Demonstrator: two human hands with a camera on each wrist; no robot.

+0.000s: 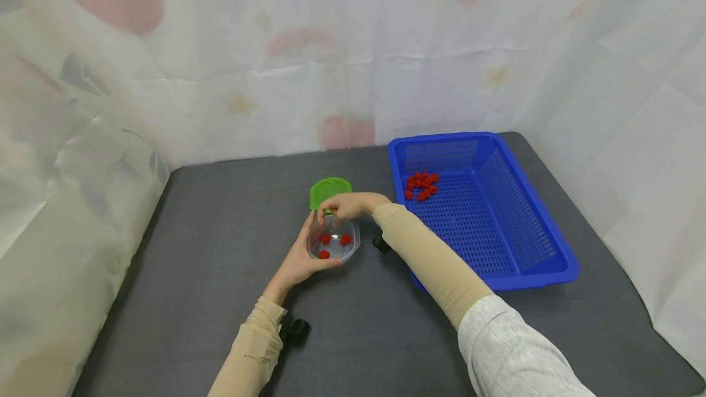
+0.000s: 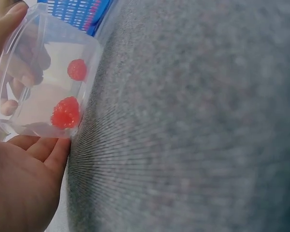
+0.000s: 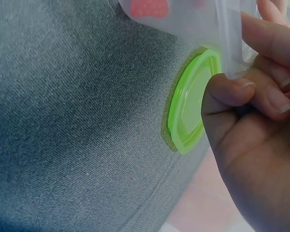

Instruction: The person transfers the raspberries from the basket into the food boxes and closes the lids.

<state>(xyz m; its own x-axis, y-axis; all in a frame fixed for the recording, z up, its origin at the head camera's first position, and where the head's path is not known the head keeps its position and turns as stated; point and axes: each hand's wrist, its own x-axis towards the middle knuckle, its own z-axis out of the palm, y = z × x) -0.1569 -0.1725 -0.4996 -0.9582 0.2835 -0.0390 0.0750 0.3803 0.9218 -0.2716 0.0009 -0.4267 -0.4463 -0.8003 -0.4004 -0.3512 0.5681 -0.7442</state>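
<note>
A clear plastic container [image 1: 355,245] stands on the dark table with three red raspberries [image 1: 345,240] inside, two of them plain in the left wrist view. From its left and near sides my left hand [image 1: 298,259] grips it, thumb along the near side and fingers on the left. My right hand [image 1: 353,203] is over the far rim, its bent fingers reaching down into the opening. Thumb and index finger are apart there, and no raspberry shows between them. Just behind the container lies a green lid [image 1: 331,188], partly hidden by the right hand.
A blue perforated basket [image 1: 532,204] sits to the right, its left part holding a cluster of several raspberries [image 1: 421,184]. My right forearm crosses its near left corner. Printed white curtains [image 1: 265,103] hang behind and at both sides of the grey tabletop [image 1: 220,238].
</note>
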